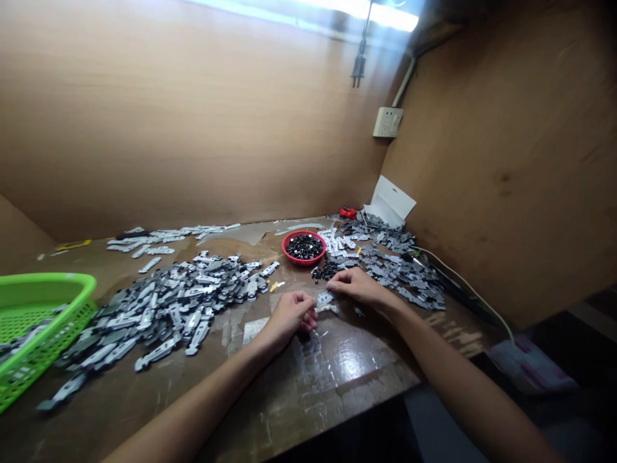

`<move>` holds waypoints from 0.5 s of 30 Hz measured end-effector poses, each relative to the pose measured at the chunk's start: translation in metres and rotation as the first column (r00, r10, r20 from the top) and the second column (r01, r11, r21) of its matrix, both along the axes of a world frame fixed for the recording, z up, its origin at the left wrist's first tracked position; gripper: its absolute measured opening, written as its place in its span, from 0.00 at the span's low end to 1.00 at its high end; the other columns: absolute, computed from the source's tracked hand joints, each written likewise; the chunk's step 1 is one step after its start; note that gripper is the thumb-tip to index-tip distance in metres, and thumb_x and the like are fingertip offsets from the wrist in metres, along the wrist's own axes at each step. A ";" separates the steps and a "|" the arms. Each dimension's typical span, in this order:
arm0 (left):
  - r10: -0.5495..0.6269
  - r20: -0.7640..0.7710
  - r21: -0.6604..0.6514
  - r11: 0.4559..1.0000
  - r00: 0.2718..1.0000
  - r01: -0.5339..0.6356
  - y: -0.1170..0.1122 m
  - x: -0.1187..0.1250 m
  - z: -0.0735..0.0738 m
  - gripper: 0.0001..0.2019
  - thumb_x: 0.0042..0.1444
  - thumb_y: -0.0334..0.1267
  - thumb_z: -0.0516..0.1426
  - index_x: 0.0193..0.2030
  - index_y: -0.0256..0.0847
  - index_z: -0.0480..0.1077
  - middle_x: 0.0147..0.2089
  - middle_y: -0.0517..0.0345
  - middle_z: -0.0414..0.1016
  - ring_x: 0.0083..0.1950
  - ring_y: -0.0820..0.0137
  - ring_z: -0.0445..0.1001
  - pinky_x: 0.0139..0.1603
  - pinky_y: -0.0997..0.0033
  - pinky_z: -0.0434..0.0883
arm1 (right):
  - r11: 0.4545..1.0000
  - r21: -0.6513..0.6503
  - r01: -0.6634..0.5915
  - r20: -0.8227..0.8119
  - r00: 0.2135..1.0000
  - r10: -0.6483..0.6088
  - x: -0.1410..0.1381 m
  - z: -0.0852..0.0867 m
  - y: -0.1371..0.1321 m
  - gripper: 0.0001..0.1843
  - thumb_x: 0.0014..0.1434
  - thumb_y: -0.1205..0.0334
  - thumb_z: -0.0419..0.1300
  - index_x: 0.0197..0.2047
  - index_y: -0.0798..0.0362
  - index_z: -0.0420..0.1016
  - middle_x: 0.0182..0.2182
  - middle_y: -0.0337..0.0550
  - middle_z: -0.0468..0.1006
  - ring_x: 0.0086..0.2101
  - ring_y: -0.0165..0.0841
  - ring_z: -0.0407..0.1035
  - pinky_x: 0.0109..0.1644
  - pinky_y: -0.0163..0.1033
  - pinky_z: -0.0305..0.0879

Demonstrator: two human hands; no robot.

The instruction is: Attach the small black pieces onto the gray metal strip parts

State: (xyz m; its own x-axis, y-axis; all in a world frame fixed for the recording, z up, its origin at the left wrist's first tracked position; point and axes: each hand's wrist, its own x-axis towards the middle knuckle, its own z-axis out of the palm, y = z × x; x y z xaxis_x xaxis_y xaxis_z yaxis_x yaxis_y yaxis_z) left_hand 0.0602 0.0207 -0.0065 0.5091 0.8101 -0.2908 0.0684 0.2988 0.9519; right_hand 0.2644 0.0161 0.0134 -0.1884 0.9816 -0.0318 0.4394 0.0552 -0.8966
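Observation:
My left hand (293, 315) is closed, its thumb and fingers pinched at the edge of a small flat grey piece (325, 298). Just to the right, my right hand (360, 287) is also closed, fingertips pinched above that piece; whatever they hold is too small to make out. Beyond the fingertips lies a loose cluster of small black parts (328, 270). A red basket (304, 261) full of similar black parts stands behind it. Left of my left hand spreads a heap of grey-and-black assembled pieces (193, 289).
A green basket (72, 283) stands at the left edge. Flat grey pieces (400, 270) lie heaped at right, near a white card (394, 199) and a cable (463, 276). White pieces (164, 238) line the back left. A plug (358, 67) hangs overhead.

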 end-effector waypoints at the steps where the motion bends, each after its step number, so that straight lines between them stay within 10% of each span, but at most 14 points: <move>1: -0.009 -0.001 0.005 1.000 1.000 0.009 0.000 0.000 0.000 0.12 0.46 0.43 0.58 0.27 0.36 0.63 0.22 0.59 0.71 0.18 0.76 0.69 0.17 0.80 0.62 | 0.999 -0.036 -0.019 -0.027 0.999 0.018 -0.001 0.000 -0.001 0.21 0.49 0.47 0.59 0.30 0.59 0.76 0.23 0.41 0.74 0.24 0.28 0.64 0.28 0.31 0.58; 15: -0.046 -0.019 0.031 0.998 0.999 0.046 -0.001 -0.001 0.003 0.11 0.47 0.42 0.57 0.27 0.36 0.64 0.22 0.59 0.70 0.19 0.77 0.68 0.17 0.81 0.62 | 0.994 -0.108 -0.031 -0.125 0.992 0.017 0.003 -0.003 -0.001 0.19 0.44 0.49 0.64 0.27 0.60 0.76 0.21 0.40 0.72 0.22 0.26 0.62 0.25 0.30 0.56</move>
